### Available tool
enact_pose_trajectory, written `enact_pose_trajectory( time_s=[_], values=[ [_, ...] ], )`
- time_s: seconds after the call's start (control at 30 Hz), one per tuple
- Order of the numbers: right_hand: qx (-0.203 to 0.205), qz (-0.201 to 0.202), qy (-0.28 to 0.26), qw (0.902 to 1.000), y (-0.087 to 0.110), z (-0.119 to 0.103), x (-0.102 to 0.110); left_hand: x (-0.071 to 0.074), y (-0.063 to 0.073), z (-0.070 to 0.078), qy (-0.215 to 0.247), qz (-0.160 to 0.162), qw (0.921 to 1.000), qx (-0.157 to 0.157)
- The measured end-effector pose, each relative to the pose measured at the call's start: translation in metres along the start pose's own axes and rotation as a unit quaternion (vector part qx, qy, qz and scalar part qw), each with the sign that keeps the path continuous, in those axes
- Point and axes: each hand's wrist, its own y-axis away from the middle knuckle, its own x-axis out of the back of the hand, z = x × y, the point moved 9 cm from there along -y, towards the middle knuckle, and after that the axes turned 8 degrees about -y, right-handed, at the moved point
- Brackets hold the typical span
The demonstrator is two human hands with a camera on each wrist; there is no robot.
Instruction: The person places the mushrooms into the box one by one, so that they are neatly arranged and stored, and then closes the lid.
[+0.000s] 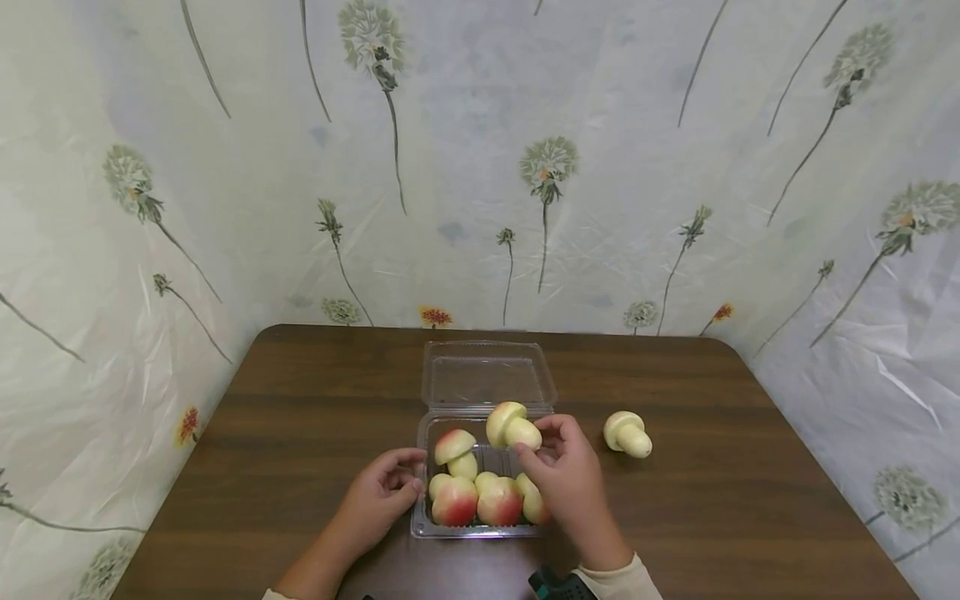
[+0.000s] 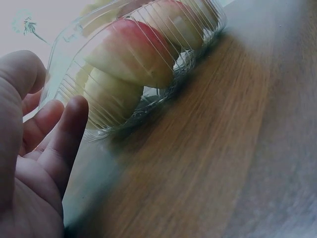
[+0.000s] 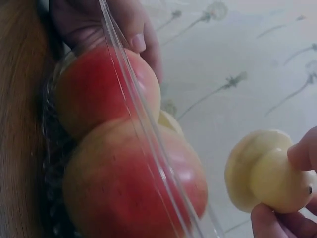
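My right hand pinches a toy mushroom by its pale stem, above a clear plastic box. Its cap is cream with a faint reddish tint. In the right wrist view, thumb and fingers hold the mushroom near the stem's end. My left hand is at the left side of the box, loosely bent fingers right at its rim. Inside, a mushroom lies behind a front row of several red-and-yellow ones, including this mushroom. The left wrist view shows one mushroom through the ribbed wall.
The box's clear lid lies folded back behind it. To the right, another pale mushroom lies on the brown wooden table. Behind the table hangs a dandelion-patterned sheet. A dark device is at the right wrist.
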Motion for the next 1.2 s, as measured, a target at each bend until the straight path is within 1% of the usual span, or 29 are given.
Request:
enact_pose_trajectory(
  time_s=[0.1,0.33,0.6,0.73,0.9,1.07,1.2],
  values=[
    [0.001,-0.002,0.006,1.0000,-0.001,0.000,-0.006,0.000,0.000,-0.001,-0.001,-0.001,1.0000,0.003],
    [0.014,0.003,0.048,0.9988,-0.003,-0.001,-0.018,-0.001,0.001,0.003,0.008,-0.011,0.9996,-0.024],
    [0.029,-0.020,0.104,0.9939,-0.002,-0.007,-0.028,-0.002,0.001,0.003,0.013,-0.013,0.9995,-0.024],
    [0.029,-0.021,0.131,0.9907,-0.002,-0.007,-0.029,-0.001,0.001,0.004,0.014,-0.011,0.9996,-0.024],
    [0.027,-0.024,0.186,0.9819,-0.003,-0.004,-0.029,-0.001,0.001,0.004,0.013,-0.011,0.9994,-0.030],
    [0.030,-0.041,0.237,0.9702,-0.004,-0.001,-0.033,-0.001,0.001,0.003,0.016,-0.008,0.9992,-0.036],
    [0.041,-0.046,0.272,0.9603,-0.003,-0.003,-0.034,-0.001,0.000,0.002,0.011,-0.008,0.9994,-0.032]
  ],
)
